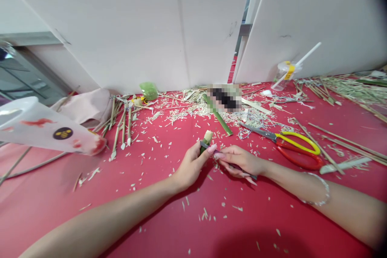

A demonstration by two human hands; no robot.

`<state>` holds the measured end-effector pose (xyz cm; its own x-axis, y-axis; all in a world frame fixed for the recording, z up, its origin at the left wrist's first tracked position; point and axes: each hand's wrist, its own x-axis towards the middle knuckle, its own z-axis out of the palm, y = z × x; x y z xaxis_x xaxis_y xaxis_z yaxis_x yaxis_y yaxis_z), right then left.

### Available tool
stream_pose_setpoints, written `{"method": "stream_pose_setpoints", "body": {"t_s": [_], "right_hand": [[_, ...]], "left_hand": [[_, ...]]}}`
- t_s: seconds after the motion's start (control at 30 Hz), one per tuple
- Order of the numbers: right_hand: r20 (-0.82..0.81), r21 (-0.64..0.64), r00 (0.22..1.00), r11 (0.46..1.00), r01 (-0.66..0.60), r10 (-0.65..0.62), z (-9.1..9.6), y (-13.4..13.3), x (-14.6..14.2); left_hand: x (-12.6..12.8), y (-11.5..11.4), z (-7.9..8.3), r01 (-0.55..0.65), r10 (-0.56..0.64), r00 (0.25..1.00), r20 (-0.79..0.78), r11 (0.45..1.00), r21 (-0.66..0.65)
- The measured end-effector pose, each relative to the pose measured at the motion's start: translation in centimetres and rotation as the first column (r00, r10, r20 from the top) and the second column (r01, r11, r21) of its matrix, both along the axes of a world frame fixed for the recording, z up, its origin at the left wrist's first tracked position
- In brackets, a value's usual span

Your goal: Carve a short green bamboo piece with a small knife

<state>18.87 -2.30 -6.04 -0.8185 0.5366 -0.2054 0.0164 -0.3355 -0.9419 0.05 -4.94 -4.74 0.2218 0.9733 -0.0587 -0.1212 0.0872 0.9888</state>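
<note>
My left hand (193, 165) is closed around a short green bamboo piece (206, 139) whose pale cut end points up. My right hand (240, 160) is closed on a thin dark knife (208, 148), with the blade lying against the bamboo piece and the handle running back under the fingers. Both hands meet over the middle of the red table cover (151, 209). A beaded bracelet (320, 189) circles my right wrist.
Scissors with yellow and red handles (290, 147) lie right of my hands. A long green bamboo strip (217, 116) lies behind them among shavings. Carved sticks (122, 127) lie left, thin strips (347, 88) far right. A plastic cup (284, 73) and white panels (151, 28) stand behind.
</note>
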Motion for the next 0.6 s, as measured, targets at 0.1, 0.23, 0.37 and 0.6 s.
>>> {"method": "stream_pose_setpoints", "body": {"t_s": [0.1,0.23,0.37,0.6], "right_hand": [[0.018,0.030,1.000,0.999,0.019,-0.019,-0.30,0.01,0.06],[0.025,0.063,0.998,0.997,0.050,-0.052,-0.65,-0.02,0.15],[0.022,0.082,0.997,0.994,0.076,-0.078,-0.65,-0.21,0.11],[0.018,0.083,0.989,0.986,0.145,-0.147,-0.29,-0.74,-0.36]], "left_hand": [[-0.11,0.09,0.01,0.022,-0.022,0.999,-0.045,1.000,-0.008],[-0.21,0.23,-0.01,0.034,-0.032,0.996,-0.082,0.999,0.026],[-0.15,0.33,0.18,0.023,-0.019,0.995,-0.098,0.999,0.044],[-0.16,0.58,-0.15,-0.022,0.032,0.979,-0.200,0.999,0.050]]}}
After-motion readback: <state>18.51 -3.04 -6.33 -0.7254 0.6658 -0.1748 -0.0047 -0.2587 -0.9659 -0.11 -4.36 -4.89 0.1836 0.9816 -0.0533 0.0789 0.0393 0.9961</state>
